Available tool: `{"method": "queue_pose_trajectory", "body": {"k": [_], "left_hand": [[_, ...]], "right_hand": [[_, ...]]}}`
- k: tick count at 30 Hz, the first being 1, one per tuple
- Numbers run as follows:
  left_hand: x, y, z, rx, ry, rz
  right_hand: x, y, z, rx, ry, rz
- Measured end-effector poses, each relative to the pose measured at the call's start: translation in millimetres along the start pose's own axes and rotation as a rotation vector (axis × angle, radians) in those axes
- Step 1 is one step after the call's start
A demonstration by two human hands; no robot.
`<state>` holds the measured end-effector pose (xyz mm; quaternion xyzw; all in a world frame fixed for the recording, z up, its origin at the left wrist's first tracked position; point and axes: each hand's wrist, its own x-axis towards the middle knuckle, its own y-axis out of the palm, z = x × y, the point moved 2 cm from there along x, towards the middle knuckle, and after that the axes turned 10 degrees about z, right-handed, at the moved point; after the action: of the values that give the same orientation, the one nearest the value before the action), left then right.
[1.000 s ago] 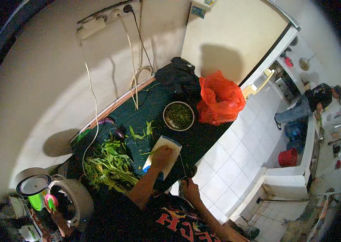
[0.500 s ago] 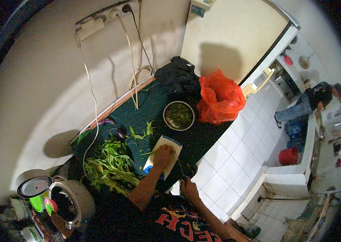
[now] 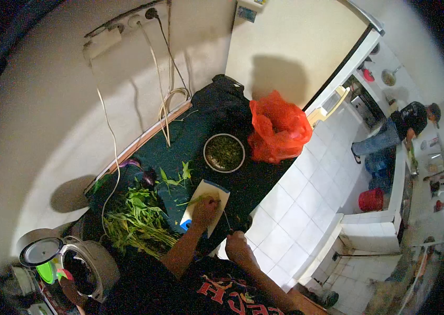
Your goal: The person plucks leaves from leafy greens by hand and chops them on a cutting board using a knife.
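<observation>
My left hand (image 3: 206, 210) is closed on some leafy green stems (image 3: 189, 201), pressing them on the white cutting board (image 3: 212, 188) with blue ends. In my right hand (image 3: 240, 247), by the board's near right side, is a knife (image 3: 226, 219); its thin blade points up toward the board and the handle is mostly hidden by my fingers. Left of the board lies a large heap of leafy greens (image 3: 137, 218). A few loose leaves (image 3: 179, 178) rest above the board. Beyond it stands a round bowl (image 3: 224, 153) of chopped greens.
An orange-red plastic bag (image 3: 280, 131) and a black bag (image 3: 219, 97) sit at the table's far end. A purple eggplant (image 3: 149, 177) lies near the wall, under a hanging white cable (image 3: 107, 126). A rice cooker (image 3: 93, 265) is at left. Another person (image 3: 403, 126) stands at a far counter.
The whole view has shifted slightly. The knife and my right hand have moved a little away from my left hand, which stays on the stems on the board.
</observation>
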<state>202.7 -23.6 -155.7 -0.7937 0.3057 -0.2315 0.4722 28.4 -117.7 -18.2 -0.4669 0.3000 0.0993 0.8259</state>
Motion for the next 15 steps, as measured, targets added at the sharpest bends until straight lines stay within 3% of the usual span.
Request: {"method": "queue_pose_trajectory", "body": {"k": [4, 9, 11, 13, 15], "left_hand": [[-5.6, -18.4, -8.6, 0.102, 0.038, 0.023], [-10.1, -20.2, -7.4, -0.161, -0.042, -0.066], [-13.2, -18.5, -8.8, -0.193, -0.102, -0.063], [-15.5, -12.0, -4.4, -0.23, -0.161, -0.063], [-14.4, 2.5, 5.1, -0.071, -0.048, 0.043]], "right_hand": [[13.1, 16.4, -9.4, 0.049, 0.125, -0.052], [38.4, 16.0, -17.6, 0.102, 0.066, 0.024], [45.7, -5.6, 5.7, 0.291, 0.222, 0.047], [27.0, -27.6, 20.6, 0.211, 0.168, 0.059], [19.7, -23.5, 21.6, 0.127, 0.111, 0.072]]}}
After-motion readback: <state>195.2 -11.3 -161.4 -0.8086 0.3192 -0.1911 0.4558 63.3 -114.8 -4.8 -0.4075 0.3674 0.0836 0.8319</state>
